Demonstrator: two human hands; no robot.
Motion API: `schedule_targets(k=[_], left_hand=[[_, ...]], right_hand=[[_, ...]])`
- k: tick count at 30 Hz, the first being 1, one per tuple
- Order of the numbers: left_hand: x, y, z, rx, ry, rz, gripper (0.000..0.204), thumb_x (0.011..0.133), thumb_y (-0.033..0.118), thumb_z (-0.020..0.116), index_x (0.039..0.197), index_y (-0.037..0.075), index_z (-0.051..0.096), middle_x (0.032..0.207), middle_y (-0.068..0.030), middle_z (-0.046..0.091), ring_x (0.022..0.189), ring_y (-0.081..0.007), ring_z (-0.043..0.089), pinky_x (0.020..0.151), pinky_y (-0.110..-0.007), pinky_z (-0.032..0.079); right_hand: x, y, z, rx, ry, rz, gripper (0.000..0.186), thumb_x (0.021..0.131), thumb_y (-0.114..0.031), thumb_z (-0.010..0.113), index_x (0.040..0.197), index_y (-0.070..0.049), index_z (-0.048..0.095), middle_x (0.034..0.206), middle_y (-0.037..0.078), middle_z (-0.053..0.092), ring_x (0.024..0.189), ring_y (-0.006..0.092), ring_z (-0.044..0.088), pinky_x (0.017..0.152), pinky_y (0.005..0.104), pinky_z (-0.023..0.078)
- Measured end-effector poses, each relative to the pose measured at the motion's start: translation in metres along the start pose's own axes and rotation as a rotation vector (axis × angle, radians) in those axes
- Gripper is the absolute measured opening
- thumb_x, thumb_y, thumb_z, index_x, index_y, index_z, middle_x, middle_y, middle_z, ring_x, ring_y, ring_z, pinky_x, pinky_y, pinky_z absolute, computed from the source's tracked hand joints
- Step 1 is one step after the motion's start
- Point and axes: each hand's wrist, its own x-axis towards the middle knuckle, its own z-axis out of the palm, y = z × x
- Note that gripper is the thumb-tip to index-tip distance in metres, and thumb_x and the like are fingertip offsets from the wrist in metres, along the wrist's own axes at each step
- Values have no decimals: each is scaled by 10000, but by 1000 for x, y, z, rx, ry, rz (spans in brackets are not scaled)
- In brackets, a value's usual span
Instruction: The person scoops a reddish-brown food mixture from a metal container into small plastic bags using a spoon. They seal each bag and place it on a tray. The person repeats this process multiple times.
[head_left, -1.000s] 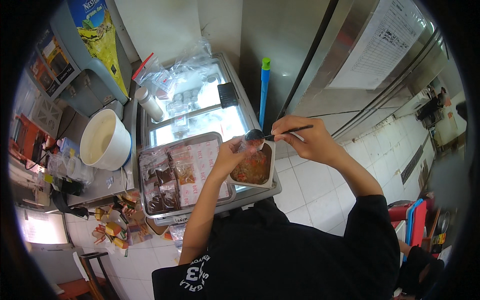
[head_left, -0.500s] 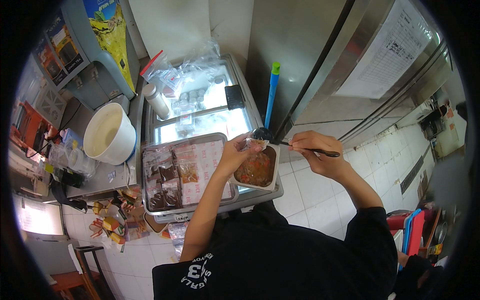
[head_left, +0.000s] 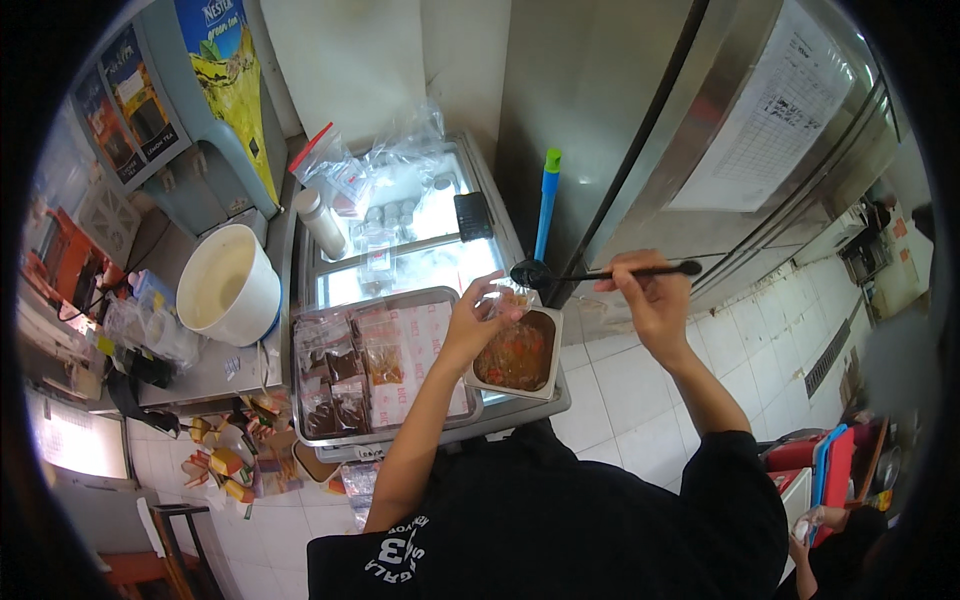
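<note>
My left hand [head_left: 474,328] pinches a small clear plastic bag [head_left: 514,294], with a little food visible inside. In my right hand [head_left: 652,305] is a black ladle [head_left: 590,274], gripped by its long handle; its bowl is beside the bag's mouth. Under the bag stands a deep metal pan [head_left: 551,378] of chunky reddish-brown sauce [head_left: 512,355]. To the left, a metal tray [head_left: 477,404] lined with printed paper bears several packets of dark brown sauce [head_left: 350,404] and one lighter orange-brown packet [head_left: 385,364].
The tray and pan rest on a glass-topped chest freezer [head_left: 545,405]. On it are a pale bottle [head_left: 320,222], plastic bags [head_left: 345,180] and a black box [head_left: 473,217]. A white bucket [head_left: 230,290] stands left, a steel cabinet [head_left: 590,130] right. Another person's hands [head_left: 806,527] show lower right.
The ladle's handle end has risen and its bowl has shifted slightly. My right hand has changed its grip along the handle. The other person's hands have come into view at lower right.
</note>
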Motion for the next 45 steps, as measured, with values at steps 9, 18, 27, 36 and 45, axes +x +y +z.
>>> schedule_targets(k=[9, 18, 27, 36, 45], left_hand=[[-10, -32, -9, -86, 236, 101, 679, 680, 61, 747, 1241, 53, 364, 1062, -99, 520, 1002, -204, 527, 859, -292, 453], [-23, -39, 24, -287, 389, 314, 667, 704, 68, 730, 1231, 36, 323, 1153, -117, 456, 1077, -206, 469, 923, -317, 404], [-37, -54, 48, -93, 454, 395, 572, 791, 65, 637, 1251, 41, 297, 1166, -129, 450, 1072, -198, 455, 929, -310, 364], [-32, -17, 1, -323, 189, -54, 376, 881, 83, 513, 1237, 74, 394, 946, -83, 605, 934, -146, 530, 867, -269, 384], [-20, -14, -16, -508, 128, -310, 353, 834, 22, 570, 1161, 44, 438, 913, -83, 604, 854, -131, 574, 714, -239, 454]], right_hand=[[-24, 118, -38, 386, 476, 535, 85, 847, -108, 556, 856, -24, 556, 818, 76, 593, 686, 141, 608, 676, 257, 503], [-85, 155, 46, -507, 96, 363, 264, 834, -154, 593, 1057, -32, 520, 1004, 105, 573, 920, 161, 572, 779, 297, 474], [-74, 112, 92, 1154, 80, 875, 214, 897, -171, 500, 1081, -65, 525, 1025, 70, 567, 945, 163, 550, 842, 299, 444], [-69, 117, 81, 1179, 44, 869, 139, 888, -179, 515, 986, -82, 530, 971, 35, 574, 935, 141, 548, 864, 304, 428], [-66, 135, 85, 1086, -36, 803, 110, 884, -135, 532, 957, -56, 554, 907, 4, 581, 846, 103, 570, 787, 266, 470]])
